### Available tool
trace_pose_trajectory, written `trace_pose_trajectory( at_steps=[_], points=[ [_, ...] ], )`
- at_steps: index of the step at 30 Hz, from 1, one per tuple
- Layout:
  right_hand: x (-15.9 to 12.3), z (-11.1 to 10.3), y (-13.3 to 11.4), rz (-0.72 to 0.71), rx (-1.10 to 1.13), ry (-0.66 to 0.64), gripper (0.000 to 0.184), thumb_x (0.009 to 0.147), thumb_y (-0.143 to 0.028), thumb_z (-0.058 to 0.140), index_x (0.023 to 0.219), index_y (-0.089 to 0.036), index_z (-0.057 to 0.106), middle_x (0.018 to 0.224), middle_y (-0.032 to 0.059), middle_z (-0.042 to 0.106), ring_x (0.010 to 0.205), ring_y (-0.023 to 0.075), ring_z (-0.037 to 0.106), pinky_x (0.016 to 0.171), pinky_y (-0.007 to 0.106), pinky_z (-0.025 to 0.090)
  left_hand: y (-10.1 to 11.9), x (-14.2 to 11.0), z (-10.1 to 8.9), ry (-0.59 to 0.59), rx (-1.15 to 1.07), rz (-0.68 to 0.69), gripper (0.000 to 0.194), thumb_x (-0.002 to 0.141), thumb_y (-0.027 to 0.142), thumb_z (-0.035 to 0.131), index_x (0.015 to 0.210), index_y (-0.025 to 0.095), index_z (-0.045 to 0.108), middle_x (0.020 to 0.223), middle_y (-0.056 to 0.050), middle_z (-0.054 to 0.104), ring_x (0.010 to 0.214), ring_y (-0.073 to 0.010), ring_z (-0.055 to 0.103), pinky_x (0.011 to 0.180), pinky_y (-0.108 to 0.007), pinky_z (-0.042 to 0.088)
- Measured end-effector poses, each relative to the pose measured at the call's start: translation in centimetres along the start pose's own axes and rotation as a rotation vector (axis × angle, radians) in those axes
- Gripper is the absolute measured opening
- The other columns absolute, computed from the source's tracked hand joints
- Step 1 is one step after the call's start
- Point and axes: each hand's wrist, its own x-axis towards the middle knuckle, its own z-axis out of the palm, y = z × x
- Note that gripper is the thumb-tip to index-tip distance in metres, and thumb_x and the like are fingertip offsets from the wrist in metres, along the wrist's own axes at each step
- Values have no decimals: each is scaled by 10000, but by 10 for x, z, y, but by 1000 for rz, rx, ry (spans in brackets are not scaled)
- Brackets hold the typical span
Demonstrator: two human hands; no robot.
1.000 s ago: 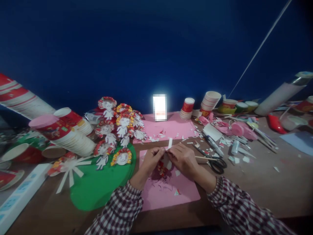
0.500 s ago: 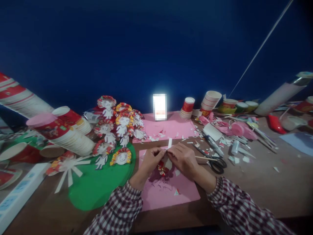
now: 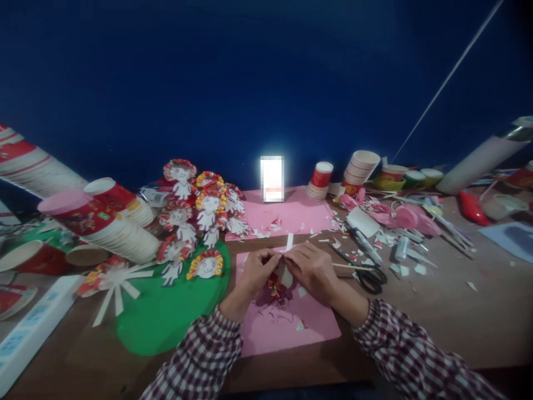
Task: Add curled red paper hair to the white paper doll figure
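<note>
Over a pink sheet (image 3: 291, 328) my left hand (image 3: 259, 273) and my right hand (image 3: 308, 269) meet fingertip to fingertip. Both are closed in a pinch on a paper-cup craft piece (image 3: 275, 288) with red and yellow curled strips below the fingers. One white strip (image 3: 290, 241) of it sticks up past my fingertips; the rest is largely covered by my hands. A thin wooden stick (image 3: 347, 266) shows beside my right hand, and whether I hold it I cannot tell. Black-handled scissors (image 3: 372, 280) lie to the right.
Left, finished paper-cup dolls (image 3: 208, 211) stand by a green sheet (image 3: 158, 328), near stacked paper cups (image 3: 120, 233) and a white power strip (image 3: 37, 328). A lit screen (image 3: 272, 179) stands at the back. Paper scraps, a marker (image 3: 366, 244) and a small bottle (image 3: 402, 248) lie right.
My hands keep nearly the same pinch at the same spot. The view has shifted very slightly; nothing has been let go or picked up.
</note>
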Motion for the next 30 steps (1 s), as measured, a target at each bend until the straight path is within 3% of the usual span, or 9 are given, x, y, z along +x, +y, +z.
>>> trace_pose_trajectory(
  at_steps=[15,30],
  points=[
    [-2,4,3,34,33,-8,107,884,-179,489,869,-184,595,829,46,644,805,167,561,733,278,447,4,0,-1,-4,-5,33,155,684,276,660,719,125,678,653,-25,651,572,-109,543,532,-202,405],
    [-3,5,3,40,-38,-4,112,880,-193,495,836,-184,598,828,50,642,816,165,551,724,270,433,0,1,-3,-12,90,96,157,716,254,630,800,133,685,738,-52,676,640,-136,586,561,-216,439]
  ],
)
